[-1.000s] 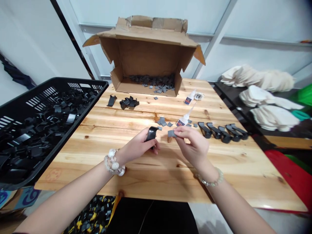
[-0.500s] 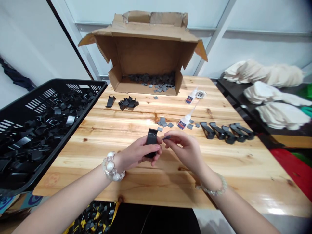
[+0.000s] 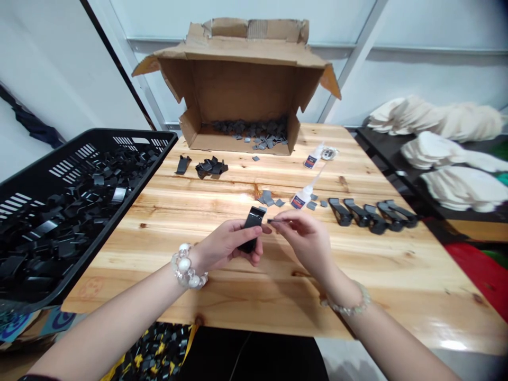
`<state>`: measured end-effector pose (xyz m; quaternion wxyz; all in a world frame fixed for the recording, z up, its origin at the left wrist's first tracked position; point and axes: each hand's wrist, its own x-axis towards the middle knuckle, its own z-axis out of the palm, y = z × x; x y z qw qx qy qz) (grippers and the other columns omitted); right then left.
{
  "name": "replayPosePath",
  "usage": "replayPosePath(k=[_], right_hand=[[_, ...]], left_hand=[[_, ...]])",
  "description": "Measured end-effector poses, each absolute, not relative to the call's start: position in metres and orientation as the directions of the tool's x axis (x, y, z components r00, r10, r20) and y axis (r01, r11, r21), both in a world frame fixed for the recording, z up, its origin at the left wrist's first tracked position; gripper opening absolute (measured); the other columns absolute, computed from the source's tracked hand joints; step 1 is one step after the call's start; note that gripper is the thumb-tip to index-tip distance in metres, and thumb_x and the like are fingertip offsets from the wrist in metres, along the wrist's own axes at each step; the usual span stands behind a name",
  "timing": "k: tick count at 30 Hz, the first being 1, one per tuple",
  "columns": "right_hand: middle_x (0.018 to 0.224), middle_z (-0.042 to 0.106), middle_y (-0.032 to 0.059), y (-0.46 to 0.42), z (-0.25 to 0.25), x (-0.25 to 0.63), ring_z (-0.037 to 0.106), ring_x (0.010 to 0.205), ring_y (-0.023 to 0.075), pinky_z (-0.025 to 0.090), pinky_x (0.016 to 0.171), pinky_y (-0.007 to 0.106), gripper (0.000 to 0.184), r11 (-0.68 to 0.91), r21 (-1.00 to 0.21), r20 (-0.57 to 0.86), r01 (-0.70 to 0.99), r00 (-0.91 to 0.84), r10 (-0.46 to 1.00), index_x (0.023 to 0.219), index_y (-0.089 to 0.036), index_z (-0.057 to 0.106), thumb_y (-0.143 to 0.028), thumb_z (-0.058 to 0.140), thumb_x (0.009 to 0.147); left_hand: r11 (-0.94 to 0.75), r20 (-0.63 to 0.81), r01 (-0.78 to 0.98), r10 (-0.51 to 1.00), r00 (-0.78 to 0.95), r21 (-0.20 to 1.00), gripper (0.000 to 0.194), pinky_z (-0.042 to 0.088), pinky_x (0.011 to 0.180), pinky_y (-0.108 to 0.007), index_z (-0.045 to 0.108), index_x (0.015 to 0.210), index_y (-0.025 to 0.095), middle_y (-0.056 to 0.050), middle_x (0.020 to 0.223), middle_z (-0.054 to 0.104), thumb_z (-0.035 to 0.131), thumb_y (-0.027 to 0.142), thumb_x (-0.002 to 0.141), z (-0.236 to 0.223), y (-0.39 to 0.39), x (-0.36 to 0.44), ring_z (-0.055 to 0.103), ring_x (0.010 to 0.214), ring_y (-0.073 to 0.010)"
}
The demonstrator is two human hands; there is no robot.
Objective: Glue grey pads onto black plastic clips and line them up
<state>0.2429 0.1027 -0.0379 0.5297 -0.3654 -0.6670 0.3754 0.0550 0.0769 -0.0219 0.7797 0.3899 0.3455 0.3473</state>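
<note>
the left hand [image 3: 226,246] grips a black plastic clip [image 3: 252,228], its fingers curled closed around the lower part, so the clip stands slightly tilted above the pine table [image 3: 317,280] rather than resting on it. the right hand [image 3: 304,241] is pinched shut, thumb and first finger pressing on a thin grey pad [image 3: 270,220], seen almost edge-on, just beside the top of the clip (whether the two touch is too small to tell). a chunky white beaded bracelet [image 3: 187,267] circles the left wrist, and a thinner pale bead bracelet [image 3: 345,306] circles the right.

ahead of the hands, loose grey squares [image 3: 268,198] lie on the wood near a white glue bottle [image 3: 302,196], with a second glue bottle [image 3: 313,157] farther back. five black clips [image 3: 371,217] stand in a row to the right, and a small heap of black clips [image 3: 210,168] lies to the left of the table's far end. an open cardboard box [image 3: 242,90] at the far edge holds more grey squares [image 3: 250,128]. a black slotted plastic crate [image 3: 95,136], full of black clips [image 3: 79,206], sits over the left edge of the table.
</note>
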Motion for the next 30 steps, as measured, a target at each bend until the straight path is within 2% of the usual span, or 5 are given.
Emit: replayPosePath(k=[6, 9, 14, 19, 30], right_hand=[[0.074, 0.069, 0.001, 0.105, -0.036, 0.239, 0.065, 0.062, 0.0125, 0.05, 0.052, 0.024, 0.013, 0.268, -0.958, 0.281, -0.104, -0.136, 0.95, 0.08, -0.021, 0.063, -0.024, 0.074, 0.073], [0.082, 0.068, 0.0031, 0.104, -0.036, 0.241, 0.065, 0.071, 0.0143, 0.052, 0.056, 0.026, 0.01, 0.4, -0.915, 0.404, -0.058, -0.129, 0.906, 0.079, -0.021, 0.062, -0.02, 0.072, 0.076], [0.071, 0.062, -0.0005, 0.102, -0.032, 0.248, 0.059, 0.064, 0.0112, 0.049, 0.058, 0.025, 0.02, 0.808, -0.54, 0.786, 0.234, -0.203, 0.584, 0.083, -0.022, 0.065, -0.003, 0.065, 0.078], [0.075, 0.069, 0.0025, 0.099, -0.029, 0.251, 0.064, 0.065, 0.0119, 0.051, 0.058, 0.022, 0.018, 0.882, -0.304, 0.859, 0.36, -0.296, 0.417, 0.086, -0.021, 0.065, -0.004, 0.064, 0.08], [0.085, 0.076, 0.0031, 0.099, -0.031, 0.254, 0.071, 0.073, 0.0165, 0.057, 0.062, 0.027, 0.023, 0.867, -0.299, 0.801, 0.4, -0.389, 0.455, 0.087, -0.028, 0.074, -0.01, 0.06, 0.083]], left_hand=[[0.404, -0.23, -0.301, 0.847, 0.479, 0.864, 0.029, 0.048, 0.064, -0.024, 0.063, 0.101, 0.013, -0.001, 0.071, 0.066, 0.07, 0.033, 0.081, -0.024, 0.078, 0.056, 0.061, 0.065, -0.0108], [0.388, -0.225, -0.303, 0.861, 0.457, 0.87, 0.026, 0.046, 0.064, -0.023, 0.063, 0.095, 0.013, -0.001, 0.071, 0.066, 0.071, 0.033, 0.08, -0.026, 0.078, 0.057, 0.059, 0.066, -0.0105], [0.363, -0.19, -0.344, 0.875, 0.445, 0.866, 0.027, 0.048, 0.071, -0.026, 0.062, 0.092, 0.013, -0.004, 0.076, 0.07, 0.074, 0.033, 0.078, -0.028, 0.079, 0.058, 0.063, 0.072, -0.0128], [0.348, -0.126, -0.406, 0.868, 0.481, 0.845, 0.019, 0.048, 0.072, -0.025, 0.063, 0.092, 0.014, -0.003, 0.077, 0.07, 0.07, 0.028, 0.082, -0.028, 0.078, 0.056, 0.063, 0.073, -0.0116], [0.316, -0.107, -0.4, 0.879, 0.465, 0.86, 0.019, 0.048, 0.073, -0.025, 0.07, 0.082, 0.011, -0.004, 0.077, 0.07, 0.075, 0.029, 0.077, -0.022, 0.075, 0.057, 0.063, 0.073, -0.0121]])
